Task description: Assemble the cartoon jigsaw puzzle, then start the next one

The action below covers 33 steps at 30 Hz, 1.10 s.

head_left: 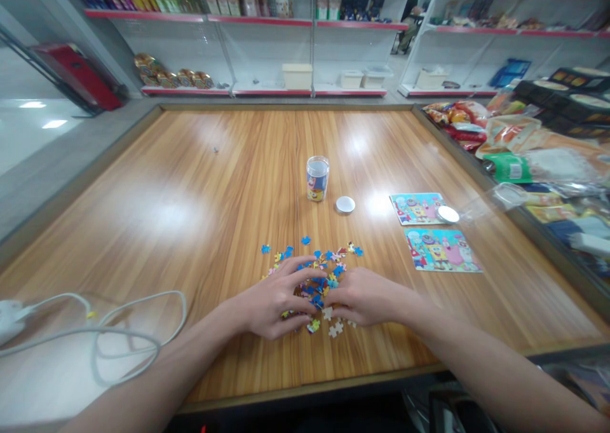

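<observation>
A loose heap of small jigsaw puzzle pieces [318,288] lies near the front of the wooden table, mostly blue with some yellow and pink. My left hand [286,298] is over the heap's left side, palm down, fingers spread and touching the pieces. From the right, my right hand [363,295] reaches into the heap with fingers curled together; what is at its fingertips is hidden. Below it several pieces show their plain cream backs, including one puzzle piece [335,329]. Beyond the heap stands a clear cylindrical jar [317,180] with a cartoon label.
A white round lid [345,205] lies beside the jar. On the right are two cartoon picture cards [443,251], another lid [448,214] and a clear container on its side [495,199]. White cable [138,296] loops at left. Packaged goods [548,163] crowd the right edge.
</observation>
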Motion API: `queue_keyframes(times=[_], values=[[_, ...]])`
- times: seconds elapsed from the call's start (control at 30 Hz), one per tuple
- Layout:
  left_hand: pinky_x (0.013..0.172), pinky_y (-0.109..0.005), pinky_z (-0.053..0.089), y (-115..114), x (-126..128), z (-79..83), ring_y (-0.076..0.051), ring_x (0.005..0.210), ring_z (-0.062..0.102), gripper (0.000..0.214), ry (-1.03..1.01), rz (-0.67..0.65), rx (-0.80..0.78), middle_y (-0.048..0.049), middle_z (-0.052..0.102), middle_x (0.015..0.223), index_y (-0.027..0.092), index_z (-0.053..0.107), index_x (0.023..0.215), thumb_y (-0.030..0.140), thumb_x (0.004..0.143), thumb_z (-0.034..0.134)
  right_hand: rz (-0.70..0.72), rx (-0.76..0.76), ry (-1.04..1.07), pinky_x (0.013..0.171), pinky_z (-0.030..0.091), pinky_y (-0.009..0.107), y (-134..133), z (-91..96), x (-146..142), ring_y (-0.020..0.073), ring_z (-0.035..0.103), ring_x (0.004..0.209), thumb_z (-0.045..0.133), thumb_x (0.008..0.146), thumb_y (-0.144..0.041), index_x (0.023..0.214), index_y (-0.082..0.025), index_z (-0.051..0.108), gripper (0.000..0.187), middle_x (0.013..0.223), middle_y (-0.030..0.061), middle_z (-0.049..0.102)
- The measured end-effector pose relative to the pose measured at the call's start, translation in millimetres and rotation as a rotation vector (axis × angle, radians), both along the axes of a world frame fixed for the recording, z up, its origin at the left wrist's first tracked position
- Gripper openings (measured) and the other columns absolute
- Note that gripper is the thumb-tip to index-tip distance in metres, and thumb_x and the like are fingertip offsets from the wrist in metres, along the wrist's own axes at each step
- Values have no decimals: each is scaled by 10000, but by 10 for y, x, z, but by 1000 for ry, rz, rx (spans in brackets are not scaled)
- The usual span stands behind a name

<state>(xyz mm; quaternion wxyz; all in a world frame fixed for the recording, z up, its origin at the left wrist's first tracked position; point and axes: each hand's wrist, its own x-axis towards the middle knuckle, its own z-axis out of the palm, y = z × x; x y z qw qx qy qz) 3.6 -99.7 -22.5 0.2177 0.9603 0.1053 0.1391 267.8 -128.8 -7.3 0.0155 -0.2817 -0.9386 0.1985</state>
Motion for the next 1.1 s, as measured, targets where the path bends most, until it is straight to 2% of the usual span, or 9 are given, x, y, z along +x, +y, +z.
queue_keyframes(times=[0.2,0.4,0.53,0.7,0.8,0.97,1.1], values=[[1142,-641,362,-33,5,49,-380,1439,316,228,19,6,13,-79,461,1476,302,736,1098,261,887,659,-36,-15,6,636,425,299,-47,-24,8,197,671,751,584,947,-320,1032,-216,704,179,866,56,743],[1150,-641,357,-75,-65,126,-393,1423,326,292,46,0,51,-92,499,1429,272,688,1151,218,865,657,-39,-30,60,729,496,309,-99,-34,-6,212,682,883,655,914,-382,1093,-210,673,249,980,79,744],[1120,-565,416,-125,-66,179,-337,1292,454,290,0,-5,12,-106,581,1302,217,672,1143,177,857,655,-81,-27,33,687,486,292,-120,25,-30,194,692,809,611,935,-309,1045,-202,675,167,895,55,741],[1058,-506,447,-155,-18,210,-280,1109,521,253,9,-17,-10,-92,651,1134,189,662,1137,133,903,584,-151,-45,4,578,402,281,-125,85,-48,192,674,692,631,914,-358,956,-193,668,174,764,38,716],[1055,-502,441,-151,-11,214,-276,1107,522,255,-12,-22,8,-82,667,1145,203,661,1142,126,918,565,-135,-46,50,605,394,275,-106,46,-37,176,663,715,596,933,-320,937,-199,654,134,772,31,712],[1071,-507,428,-145,-22,211,-288,1144,516,286,-3,-12,37,-79,669,1189,201,655,1195,149,923,580,-105,92,84,617,384,289,-49,-37,24,172,642,710,554,959,-297,929,-190,655,149,784,36,707],[1077,-495,430,-145,-19,204,-268,1139,538,237,-22,-12,57,-73,681,1185,207,673,1127,126,925,578,-74,40,55,645,397,289,-16,71,99,177,658,751,620,949,-396,939,-213,691,197,796,28,720]])
